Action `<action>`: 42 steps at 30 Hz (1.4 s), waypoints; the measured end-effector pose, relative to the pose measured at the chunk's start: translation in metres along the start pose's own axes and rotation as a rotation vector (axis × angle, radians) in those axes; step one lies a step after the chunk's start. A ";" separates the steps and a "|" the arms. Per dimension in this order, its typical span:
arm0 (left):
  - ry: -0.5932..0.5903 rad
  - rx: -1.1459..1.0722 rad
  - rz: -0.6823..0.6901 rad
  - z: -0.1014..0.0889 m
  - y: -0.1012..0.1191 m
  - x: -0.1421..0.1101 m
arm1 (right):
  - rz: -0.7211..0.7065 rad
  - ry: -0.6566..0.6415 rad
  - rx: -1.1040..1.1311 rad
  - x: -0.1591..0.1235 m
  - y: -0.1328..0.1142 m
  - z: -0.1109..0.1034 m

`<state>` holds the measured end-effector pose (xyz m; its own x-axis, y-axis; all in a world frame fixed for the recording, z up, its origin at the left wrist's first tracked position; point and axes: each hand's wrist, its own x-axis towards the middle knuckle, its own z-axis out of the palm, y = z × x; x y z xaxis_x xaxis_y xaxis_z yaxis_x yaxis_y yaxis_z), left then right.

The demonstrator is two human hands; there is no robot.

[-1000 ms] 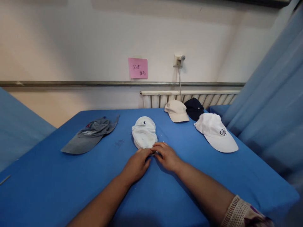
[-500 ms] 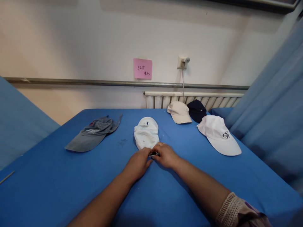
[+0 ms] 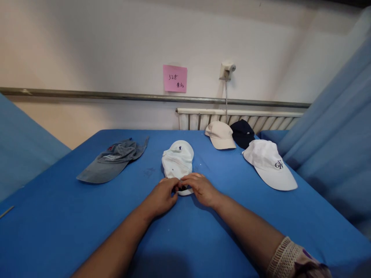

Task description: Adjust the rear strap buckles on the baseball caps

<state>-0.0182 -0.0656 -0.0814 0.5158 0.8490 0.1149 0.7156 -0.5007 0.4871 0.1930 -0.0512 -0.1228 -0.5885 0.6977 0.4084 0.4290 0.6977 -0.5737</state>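
A white baseball cap (image 3: 177, 162) with a small dark emblem lies at the middle of the blue-covered table, its brim pointing away from me. At its near end, the back strap (image 3: 185, 192) shows as a pale loop around a dark gap. My left hand (image 3: 164, 197) pinches the left end of that strap between thumb and fingers. From the other side, my right hand (image 3: 201, 189) curls its fingers over the rear edge of the cap, close to the left fingertips. The right thumb is hidden beneath the hand.
On the left lies a grey-blue cap (image 3: 111, 160). A beige cap (image 3: 220, 135), a navy cap (image 3: 242, 133) and a white cap with black letters (image 3: 271, 164) sit at the right. Behind the table are a radiator (image 3: 203, 120) and a rail (image 3: 130, 95); blue curtains (image 3: 333, 127) hang at the sides.
Both hands have shifted slightly left, the left one more. The right fingers have spread a little from the strap, and more of its pale loop shows.
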 end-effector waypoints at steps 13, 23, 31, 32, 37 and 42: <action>-0.164 0.379 -0.146 -0.044 -0.018 -0.014 | 0.151 -0.112 -0.280 -0.003 -0.015 -0.001; -0.181 0.294 -0.258 -0.058 -0.021 -0.023 | 0.115 -0.063 -0.181 -0.009 -0.014 0.000; -0.153 0.055 -0.071 -0.040 -0.009 -0.024 | 0.060 -0.051 -0.161 -0.009 -0.018 0.001; -0.165 0.058 -0.060 -0.036 -0.007 -0.023 | 0.073 -0.060 -0.164 -0.008 -0.018 0.002; -0.185 0.126 -0.082 -0.021 -0.004 -0.019 | 0.174 -0.062 -0.224 -0.001 -0.025 0.009; -0.146 0.125 -0.072 -0.021 -0.007 -0.019 | 0.218 -0.049 -0.275 0.003 -0.021 0.017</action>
<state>-0.0428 -0.0742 -0.0689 0.5173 0.8545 -0.0477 0.8016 -0.4642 0.3769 0.1706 -0.0670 -0.1218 -0.4920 0.8313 0.2587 0.7128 0.5553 -0.4285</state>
